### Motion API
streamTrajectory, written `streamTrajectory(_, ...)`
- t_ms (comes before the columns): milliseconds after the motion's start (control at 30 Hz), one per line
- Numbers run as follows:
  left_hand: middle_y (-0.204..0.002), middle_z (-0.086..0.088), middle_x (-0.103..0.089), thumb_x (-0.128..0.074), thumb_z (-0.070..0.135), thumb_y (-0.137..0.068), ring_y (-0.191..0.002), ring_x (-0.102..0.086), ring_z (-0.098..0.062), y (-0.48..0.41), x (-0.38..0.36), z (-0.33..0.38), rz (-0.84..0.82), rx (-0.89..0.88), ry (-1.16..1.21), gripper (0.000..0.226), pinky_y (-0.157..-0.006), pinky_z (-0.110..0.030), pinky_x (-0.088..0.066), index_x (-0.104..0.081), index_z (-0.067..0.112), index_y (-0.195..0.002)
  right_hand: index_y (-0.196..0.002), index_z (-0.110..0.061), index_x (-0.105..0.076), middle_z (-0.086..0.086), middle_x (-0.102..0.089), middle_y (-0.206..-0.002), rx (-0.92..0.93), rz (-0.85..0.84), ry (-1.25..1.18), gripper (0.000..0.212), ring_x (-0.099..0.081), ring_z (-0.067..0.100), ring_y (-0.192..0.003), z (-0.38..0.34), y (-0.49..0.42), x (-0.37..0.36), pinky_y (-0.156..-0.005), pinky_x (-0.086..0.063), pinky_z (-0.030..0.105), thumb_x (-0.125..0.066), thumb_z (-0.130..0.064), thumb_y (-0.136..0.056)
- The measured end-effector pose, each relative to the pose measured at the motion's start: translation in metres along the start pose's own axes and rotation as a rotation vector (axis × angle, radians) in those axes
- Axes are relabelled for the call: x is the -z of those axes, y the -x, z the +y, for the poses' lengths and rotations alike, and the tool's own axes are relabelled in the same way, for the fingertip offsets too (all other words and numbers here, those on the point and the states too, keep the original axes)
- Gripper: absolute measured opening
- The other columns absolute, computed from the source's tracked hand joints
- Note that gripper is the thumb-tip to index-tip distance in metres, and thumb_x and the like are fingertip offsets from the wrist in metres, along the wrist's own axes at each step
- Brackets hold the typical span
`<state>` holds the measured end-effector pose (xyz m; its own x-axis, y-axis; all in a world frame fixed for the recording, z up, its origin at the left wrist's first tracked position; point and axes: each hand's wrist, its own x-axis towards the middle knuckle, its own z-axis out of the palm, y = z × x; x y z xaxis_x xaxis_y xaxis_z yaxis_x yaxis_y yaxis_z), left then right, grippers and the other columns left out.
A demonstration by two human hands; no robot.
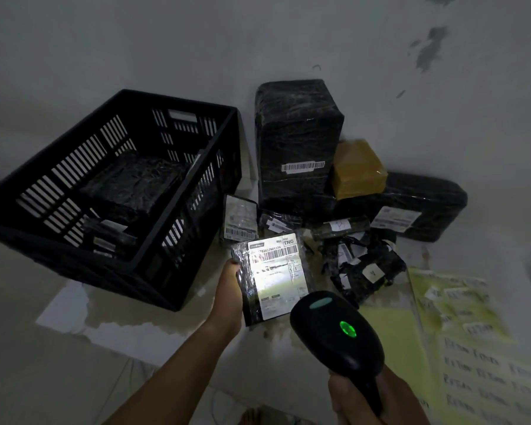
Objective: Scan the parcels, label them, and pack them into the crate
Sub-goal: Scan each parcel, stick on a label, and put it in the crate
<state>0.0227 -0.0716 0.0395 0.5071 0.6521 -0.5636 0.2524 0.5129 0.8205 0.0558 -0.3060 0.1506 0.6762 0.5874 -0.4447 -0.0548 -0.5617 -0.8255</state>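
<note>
The parcel being scanned (270, 277), a flat packet in black wrap with a white shipping label, sits just below the centre of the frame, held up off the floor. The label faces the camera and is lit bright by the scanner's beam, with its barcode along the top edge. The left hand (227, 299) grips the packet by its left edge. The thumb presses on the front, and the other fingers are hidden behind it, so how they lie cannot be told.

At the lower middle right, the right hand (359, 400) has its fingers curled round the handle of a black scanner (334, 329). The scanner's head points at the label and shows a green light on top.

The black slatted crate (111, 274) stands in the upper left of the frame, with black-wrapped parcels (135, 185) lying inside it.

To the right of the crate, against the wall, are a tall black box (298, 139), a brown parcel (357, 170) and a long black parcel (420, 210), with a heap of small packets (362, 265) in front of them. Yellow label sheets (472, 332) lie at the lower right.
</note>
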Motion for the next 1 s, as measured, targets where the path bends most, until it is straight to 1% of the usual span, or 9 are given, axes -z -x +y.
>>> streamTrajectory(100, -0.096, -0.012, -0.078, -0.031, 0.033, -0.104, -0.085, -0.074, -0.025, 0.003, -0.001, 0.002, 0.007, 0.012, -0.009, 0.049, -0.075, -0.032, -0.054, -0.070, 0.003, -0.108, -0.132, -0.033, -0.030, -0.026, -0.054, -0.098, 0.002, 0.104, -0.058, 0.112, -0.046, 0.002, -0.088, -0.005, 0.002, -0.007, -0.064, -0.030, 0.000, -0.048, -0.095, -0.040)
streamTrajectory(167, -0.103, -0.012, -0.078, -0.030, 0.033, -0.104, -0.093, -0.075, -0.027, 0.004, 0.000, 0.002, 0.013, 0.022, 0.005, 0.051, -0.085, -0.037, -0.055, -0.069, 0.003, -0.114, -0.131, -0.034, -0.042, -0.014, -0.062, -0.104, 0.007, 0.117, -0.027, 0.083, -0.055, 0.007, -0.092, -0.002, 0.004, -0.009, -0.065, -0.031, 0.000, -0.064, -0.070, -0.059)
streamTrajectory(233, -0.105, -0.010, -0.078, -0.030, 0.033, -0.104, -0.097, -0.075, -0.027, 0.005, -0.001, 0.003, 0.024, 0.028, 0.022, 0.050, -0.093, -0.041, -0.054, -0.069, 0.004, -0.118, -0.114, -0.035, -0.065, -0.009, -0.074, -0.092, 0.002, 0.128, -0.105, 0.055, -0.067, 0.022, -0.097, 0.008, 0.004, -0.008, -0.080, -0.043, 0.018, -0.076, -0.051, -0.062)
streamTrajectory(300, -0.105, -0.009, -0.078, -0.030, 0.032, -0.105, -0.097, -0.075, -0.026, 0.005, -0.001, 0.004, 0.029, 0.029, 0.029, 0.049, -0.094, -0.042, -0.054, -0.068, 0.004, -0.119, -0.106, -0.043, -0.064, -0.019, -0.073, -0.079, 0.029, 0.155, -0.120, 0.048, -0.070, 0.022, -0.087, 0.008, 0.008, -0.009, -0.077, -0.050, 0.029, -0.074, -0.060, -0.062)
streamTrajectory(400, -0.106, -0.011, -0.078, -0.029, 0.032, -0.105, -0.098, -0.075, -0.026, 0.006, -0.001, 0.006, 0.026, 0.015, 0.029, 0.050, -0.097, -0.044, -0.053, -0.068, 0.003, -0.119, -0.105, -0.049, -0.059, -0.029, -0.069, -0.079, 0.038, 0.113, -0.177, 0.059, -0.069, 0.011, -0.080, 0.003, 0.012, -0.007, -0.074, -0.048, 0.027, -0.071, -0.070, -0.051)
streamTrajectory(533, -0.109, -0.010, -0.077, -0.028, 0.035, -0.105, -0.102, -0.074, -0.027, 0.010, -0.002, 0.006, 0.006, 0.011, 0.026, 0.053, -0.101, -0.047, -0.052, -0.071, 0.007, -0.119, -0.111, -0.051, -0.056, -0.028, -0.070, -0.080, 0.043, 0.135, -0.122, 0.104, -0.068, 0.009, -0.078, 0.005, 0.013, -0.004, -0.074, -0.048, 0.023, -0.061, -0.097, -0.018)
streamTrajectory(633, -0.108, -0.010, -0.077, -0.028, 0.034, -0.106, -0.098, -0.075, -0.024, 0.012, -0.002, 0.007, 0.002, 0.008, 0.042, 0.052, -0.090, -0.041, -0.055, -0.072, 0.009, -0.114, -0.120, -0.037, -0.061, -0.026, -0.069, -0.072, 0.041, 0.130, -0.077, 0.101, -0.065, 0.001, -0.068, 0.005, 0.013, -0.001, -0.063, -0.043, 0.010, -0.067, -0.086, -0.032)
streamTrajectory(700, -0.107, -0.009, -0.078, -0.028, 0.035, -0.106, -0.096, -0.075, -0.022, 0.013, -0.002, 0.007, -0.003, 0.013, 0.063, 0.051, -0.083, -0.037, -0.053, -0.073, 0.011, -0.111, -0.119, -0.034, -0.063, -0.016, -0.068, -0.069, 0.056, 0.119, -0.052, 0.115, -0.064, 0.002, -0.067, 0.004, 0.015, 0.002, -0.066, -0.044, 0.012, -0.052, -0.101, -0.027)
streamTrajectory(1000, -0.114, -0.006, -0.076, -0.027, 0.042, -0.107, -0.107, -0.073, -0.023, 0.023, -0.003, 0.015, -0.082, -0.060, 0.098, 0.054, -0.097, -0.046, -0.053, -0.074, 0.018, -0.118, -0.115, -0.029, -0.066, -0.015, -0.070, -0.072, 0.084, 0.138, -0.026, 0.109, -0.065, 0.003, -0.066, 0.004, 0.019, 0.002, -0.065, -0.045, 0.016, -0.051, -0.101, -0.034)
